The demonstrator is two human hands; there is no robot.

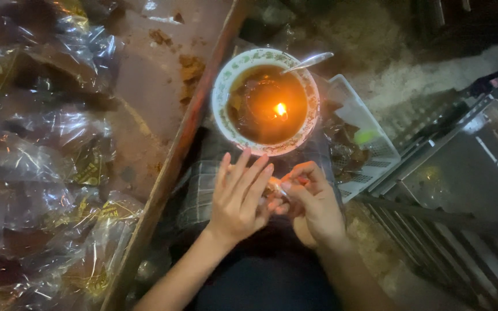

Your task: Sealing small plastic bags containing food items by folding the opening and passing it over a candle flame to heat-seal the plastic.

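Observation:
My left hand (240, 198) and my right hand (312, 204) meet just below a white patterned bowl (226, 86). Together they pinch a small clear plastic piece (276, 187) between the fingertips; what it is cannot be told. The left hand's fingers are stretched upward, the right hand's are curled. Inside the bowl is dark brown liquid with a small burning flame (280, 109) in its middle. A metal spoon (308, 61) leans on the bowl's far right rim.
Many clear plastic bags (41, 173) with dark contents fill the left side. A wooden edge (171, 164) runs diagonally beside them. A white plastic basket (364, 144) holding dark pieces sits right of the bowl. Metal racks (462, 167) stand at right.

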